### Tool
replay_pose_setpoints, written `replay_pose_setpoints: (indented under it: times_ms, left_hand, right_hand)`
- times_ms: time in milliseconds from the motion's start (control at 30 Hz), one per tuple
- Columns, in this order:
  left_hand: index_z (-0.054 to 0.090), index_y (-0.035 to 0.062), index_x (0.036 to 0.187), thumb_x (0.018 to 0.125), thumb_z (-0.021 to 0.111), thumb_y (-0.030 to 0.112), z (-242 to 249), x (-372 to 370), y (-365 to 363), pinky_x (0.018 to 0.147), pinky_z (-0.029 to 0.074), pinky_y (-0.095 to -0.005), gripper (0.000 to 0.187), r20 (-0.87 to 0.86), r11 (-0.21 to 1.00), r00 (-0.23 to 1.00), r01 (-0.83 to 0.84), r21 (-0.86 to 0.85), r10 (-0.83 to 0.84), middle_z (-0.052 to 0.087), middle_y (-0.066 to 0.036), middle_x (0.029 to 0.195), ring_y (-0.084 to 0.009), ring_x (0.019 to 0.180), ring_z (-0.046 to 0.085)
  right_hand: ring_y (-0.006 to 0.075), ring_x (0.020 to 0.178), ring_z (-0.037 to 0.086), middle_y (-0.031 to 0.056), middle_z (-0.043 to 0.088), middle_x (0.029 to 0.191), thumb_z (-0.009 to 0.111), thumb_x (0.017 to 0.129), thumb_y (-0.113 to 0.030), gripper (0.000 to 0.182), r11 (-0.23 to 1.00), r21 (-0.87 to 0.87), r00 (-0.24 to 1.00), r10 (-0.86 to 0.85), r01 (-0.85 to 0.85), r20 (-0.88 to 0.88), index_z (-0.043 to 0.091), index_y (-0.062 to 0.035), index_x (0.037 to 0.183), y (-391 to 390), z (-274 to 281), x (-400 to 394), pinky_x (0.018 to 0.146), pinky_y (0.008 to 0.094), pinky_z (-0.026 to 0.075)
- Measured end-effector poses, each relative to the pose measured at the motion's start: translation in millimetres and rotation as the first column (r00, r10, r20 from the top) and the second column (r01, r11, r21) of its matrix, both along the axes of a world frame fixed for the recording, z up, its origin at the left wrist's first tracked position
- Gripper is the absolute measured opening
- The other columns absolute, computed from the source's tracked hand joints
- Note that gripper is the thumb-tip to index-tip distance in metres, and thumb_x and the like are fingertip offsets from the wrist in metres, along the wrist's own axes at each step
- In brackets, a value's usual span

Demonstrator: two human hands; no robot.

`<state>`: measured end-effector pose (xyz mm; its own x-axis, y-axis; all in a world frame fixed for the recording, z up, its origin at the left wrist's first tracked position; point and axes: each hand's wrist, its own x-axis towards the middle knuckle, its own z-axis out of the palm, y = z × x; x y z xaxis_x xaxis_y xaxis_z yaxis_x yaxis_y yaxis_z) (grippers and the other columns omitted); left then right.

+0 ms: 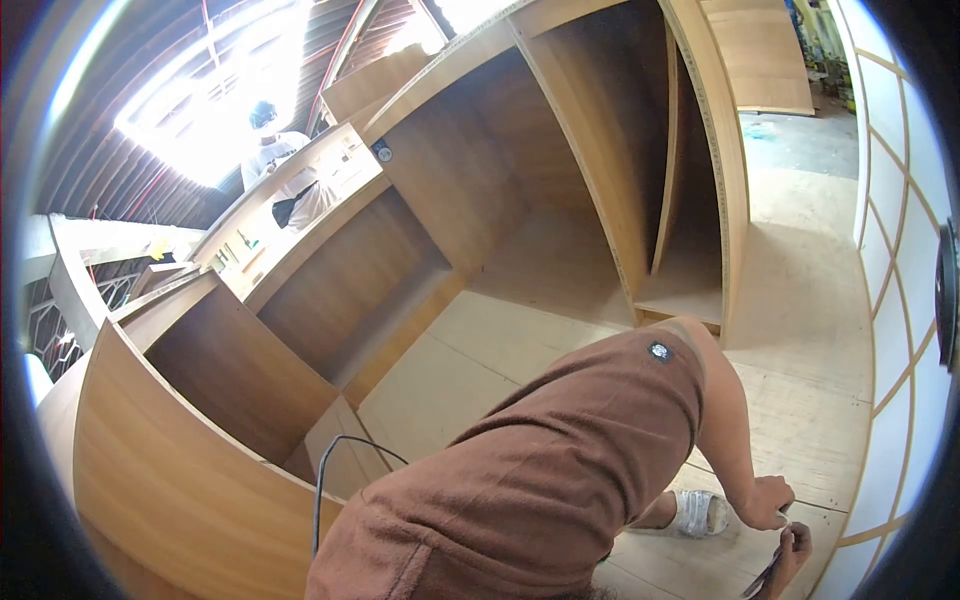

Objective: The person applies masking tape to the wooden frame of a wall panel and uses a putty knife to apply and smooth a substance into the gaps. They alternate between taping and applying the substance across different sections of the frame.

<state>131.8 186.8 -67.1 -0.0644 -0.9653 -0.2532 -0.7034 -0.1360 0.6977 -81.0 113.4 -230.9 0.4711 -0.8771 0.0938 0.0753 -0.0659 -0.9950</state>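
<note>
At the lower right, my left hand [768, 502] is closed in a pinch, its bare forearm coming down from a brown sleeve [560, 440]. A small pale bit shows at its fingertips. Just below it, my right hand [793, 553] has its fingers curled, the tips close to the left hand's. A thin dark edge with a light gleam shows under the right hand near the frame's bottom; I cannot tell what it is. Beside the hands, my foot in a pale strapped sandal [695, 514] stands on the plywood floor [790, 400].
Wooden cabinet carcasses [560, 140] with open compartments curve across the middle and left. A black cable [320, 480] loops by the sleeve. On the right stands a white panel with wooden lattice strips [890, 300]. A person [290, 180] is behind the cabinets.
</note>
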Motion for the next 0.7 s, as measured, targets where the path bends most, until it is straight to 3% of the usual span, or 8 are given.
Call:
replay_pose_setpoints:
  times_ms: [133,200,233,300,433,500,633,700]
  left_hand:
    - [0.068,-0.0009,0.095,0.082,0.071,0.03,-8.1,1.0,-2.0,0.085,0.056,-0.0482,0.034,0.03,0.999,0.999,0.033,-0.036,-0.031,0.071,-0.024,0.096,-0.0395,0.098,0.069]
    - [0.069,-0.0006,0.096,0.082,0.07,0.031,-3.0,1.0,0.0,0.085,0.056,-0.0482,0.034,-0.002,0.999,1.0,0.02,-0.044,-0.02,0.071,-0.025,0.096,-0.0396,0.098,0.069]
    - [0.069,-0.0006,0.096,0.082,0.07,0.031,-2.9,1.4,-0.6,0.085,0.056,-0.0482,0.034,0.001,0.999,1.0,0.02,-0.044,-0.02,0.071,-0.025,0.096,-0.0396,0.098,0.069]
    - [0.069,-0.0003,0.097,0.082,0.069,0.032,-3.2,1.0,-2.7,0.087,0.055,-0.0483,0.035,0.029,0.999,0.999,0.036,-0.024,-0.035,0.071,-0.025,0.098,-0.0402,0.1,0.069]
    - [0.069,-0.0002,0.098,0.082,0.069,0.032,-6.2,-1.0,-4.5,0.088,0.055,-0.0485,0.036,0.054,0.999,0.998,0.027,-0.033,-0.025,0.07,-0.025,0.1,-0.0404,0.102,0.068]
    - [0.069,-0.0001,0.097,0.082,0.07,0.031,-4.1,-0.9,-5.0,0.088,0.055,-0.0489,0.035,0.033,1.0,0.999,0.029,-0.004,-0.029,0.07,-0.025,0.1,-0.0402,0.102,0.068]
    - [0.069,0.0002,0.096,0.082,0.07,0.032,-7.1,-2.4,-5.0,0.087,0.055,-0.0489,0.034,0.025,1.0,1.0,0.013,-0.027,-0.012,0.07,-0.024,0.1,-0.0404,0.102,0.068]
    - [0.068,0.0005,0.094,0.082,0.07,0.032,-4.1,-1.7,-6.0,0.086,0.055,-0.0487,0.033,0.018,1.0,1.0,0.022,0.016,-0.022,0.071,-0.024,0.099,-0.0403,0.101,0.068]
  right_hand:
    - [0.0075,0.074,0.046,-0.0004,0.059,0.088,0.071,0.094,-0.019,0.018,0.99,0.139,0.998,0.003,0.005,-0.063,0.066,-0.0028,0.098,2.7,12.7,-11.2,0.061,0.0253,0.034]
    - [0.0246,0.085,0.061,0.014,0.068,0.102,0.075,0.09,-0.033,0.044,0.964,0.265,0.968,0.085,-0.021,-0.236,0.068,0.0022,0.116,8.1,37.3,-17.1,0.066,0.0428,0.052]
    - [0.0246,0.085,0.061,0.014,0.068,0.102,0.075,0.09,-0.033,0.044,0.964,0.266,0.969,0.086,-0.022,-0.233,0.068,0.0022,0.116,7.8,33.8,-15.8,0.066,0.0428,0.052]
    - [0.024,0.075,0.059,0.0128,0.065,0.096,0.079,0.086,-0.035,0.048,0.963,0.268,0.988,0.002,0.039,-0.153,0.067,0.0003,0.116,7.8,24.2,-14.8,0.054,0.0404,0.048]
    - [0.023,0.072,0.057,0.0104,0.061,0.092,0.079,0.085,-0.036,0.046,0.947,0.317,0.98,0.018,0.046,-0.196,0.068,-0.0012,0.114,6.9,31.0,-15.7,0.053,0.0371,0.046]
    - [0.0219,0.071,0.054,0.0081,0.057,0.089,0.08,0.085,-0.035,0.045,0.974,0.224,0.982,0.005,0.038,-0.19,0.068,-0.0018,0.113,4.7,24.1,-15.8,0.054,0.0351,0.046]
    - [0.0218,0.076,0.053,0.0078,0.058,0.09,0.08,0.086,-0.034,0.044,0.955,0.29,0.966,0.019,0.059,-0.258,0.068,-0.0011,0.112,2.7,20.2,-19.2,0.059,0.0373,0.047]
    - [0.0218,0.075,0.053,0.008,0.059,0.091,0.078,0.088,-0.032,0.041,0.982,0.188,0.981,0.001,0.036,-0.193,0.068,-0.0005,0.112,1.2,15.2,-17.9,0.059,0.0371,0.047]
